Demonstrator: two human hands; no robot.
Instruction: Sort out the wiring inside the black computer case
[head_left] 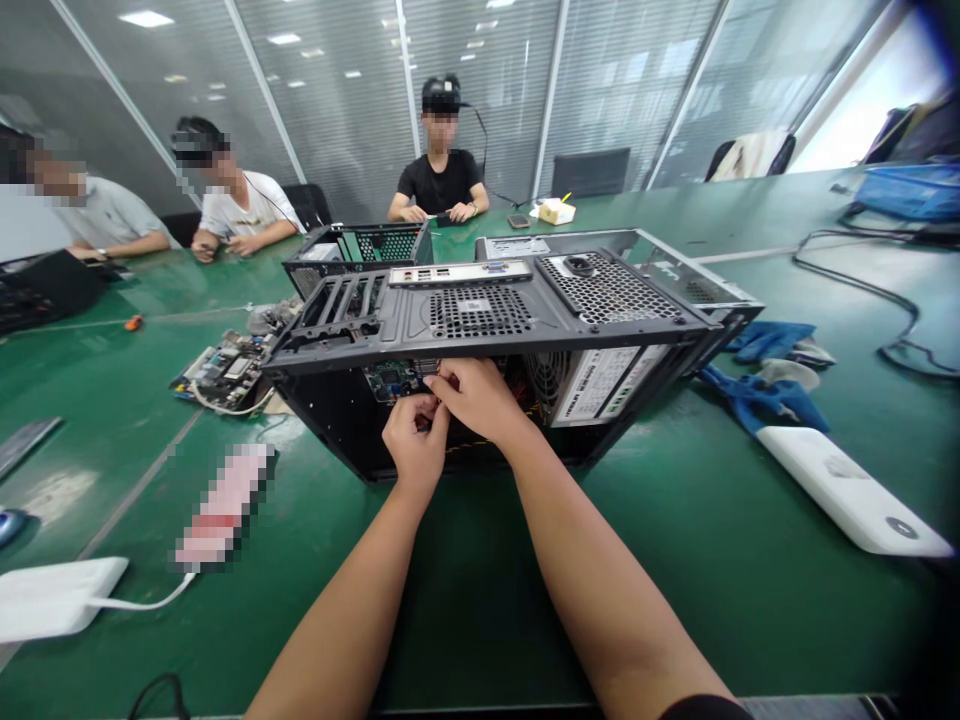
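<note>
I have both hands inside the open side of a black computer case (559, 322), which stands straight ahead of me on the green table (480, 590), its port panel on top. My left hand (414, 435) has its fingers curled in toward the thumb, and my right hand (478, 393) is bent over beside it, thumb and fingertips drawn close. The fingertips of the two hands meet or nearly meet; I cannot tell how tightly either is closed, or whether anything small sits between them.

At nine o'clock from my fingers, inside the case, is a circuit board (386, 380); at three o'clock are a fan (545, 376) and the power supply (609, 385) with its white label.

Taking the case as the middle of the dial, a second case (375, 243) is just behind it at eleven, and a third case (694, 268) at two. Loose computer parts (234, 370) lie at nine. At eight, a white cord (150, 604) runs between a blurred pink thing (225, 510) and a white block (64, 595). Blue cloths (787, 400) lie at three, a white slab (847, 485) near four.

A person in black (442, 180) sits at twelve, two people in pale shirts at ten.
</note>
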